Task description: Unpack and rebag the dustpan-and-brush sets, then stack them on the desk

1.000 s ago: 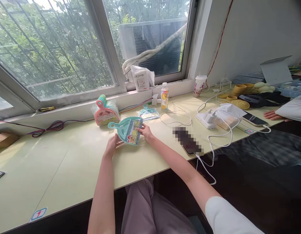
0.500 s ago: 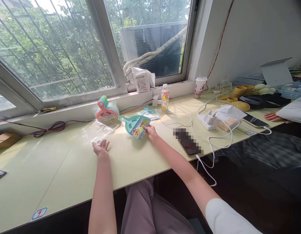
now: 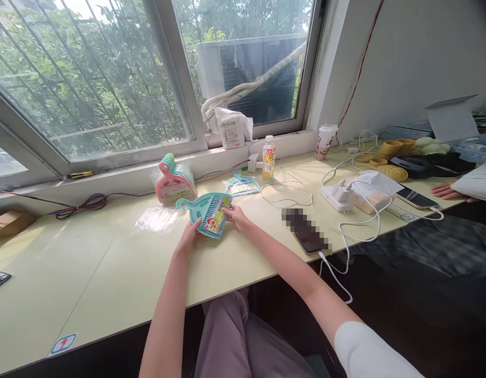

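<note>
A teal mini dustpan (image 3: 199,206) with a blue-bristled brush and a printed label (image 3: 217,214) is held tilted above the table. My left hand (image 3: 188,236) grips its lower left edge, thumb on top. On its right side, my right hand (image 3: 238,217) pinches the edge near the label. A clear plastic bag (image 3: 158,218) lies flat on the table, left of the dustpan. Behind the bag stands a stack of packed dustpans (image 3: 174,184), the front one pink. Another teal dustpan set (image 3: 241,185) lies farther back, apart from my hands.
A juice bottle (image 3: 268,158) and a paper cup (image 3: 325,142) stand near the window. A phone (image 3: 306,231) with a white cable lies right of my right arm, near a power strip (image 3: 338,197). Another person's hand (image 3: 445,191) rests at far right.
My left hand has let go of the clear bag, which now lies on the table, and has taken hold of the dustpan. The dustpan has moved slightly left and nearer to me.
</note>
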{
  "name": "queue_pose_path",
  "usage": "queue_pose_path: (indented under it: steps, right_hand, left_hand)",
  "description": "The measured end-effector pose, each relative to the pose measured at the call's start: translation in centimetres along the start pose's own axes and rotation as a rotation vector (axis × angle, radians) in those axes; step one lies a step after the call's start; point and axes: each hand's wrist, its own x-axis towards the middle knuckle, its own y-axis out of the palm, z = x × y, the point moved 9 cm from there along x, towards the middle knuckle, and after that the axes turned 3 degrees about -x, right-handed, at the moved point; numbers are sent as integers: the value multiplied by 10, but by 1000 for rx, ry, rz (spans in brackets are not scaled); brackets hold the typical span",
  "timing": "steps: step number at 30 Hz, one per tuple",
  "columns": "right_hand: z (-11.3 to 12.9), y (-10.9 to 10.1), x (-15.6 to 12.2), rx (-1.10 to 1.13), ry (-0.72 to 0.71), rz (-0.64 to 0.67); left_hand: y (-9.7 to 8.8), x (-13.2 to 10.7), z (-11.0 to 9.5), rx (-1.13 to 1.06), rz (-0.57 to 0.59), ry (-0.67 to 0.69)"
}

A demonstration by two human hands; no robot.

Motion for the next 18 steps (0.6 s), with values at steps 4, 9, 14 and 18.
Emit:
queue_pose_path:
  steps: [4,9,14,18]
  right_hand:
    - [3,-20,8,-186,43,-91]
    - [35,-93,2,72,-125,-557]
    - [49,-121,-5,75,-126,-651]
    - [72,-80,-16,-421,-305,-536]
  left_hand:
    - [-29,6,0,-67,-203,35]
    - [-35,5,-6,-105,-252,65]
    - [-27,1,-6,-70,-232,57]
    - [-12,-5,-16,-105,-171,154]
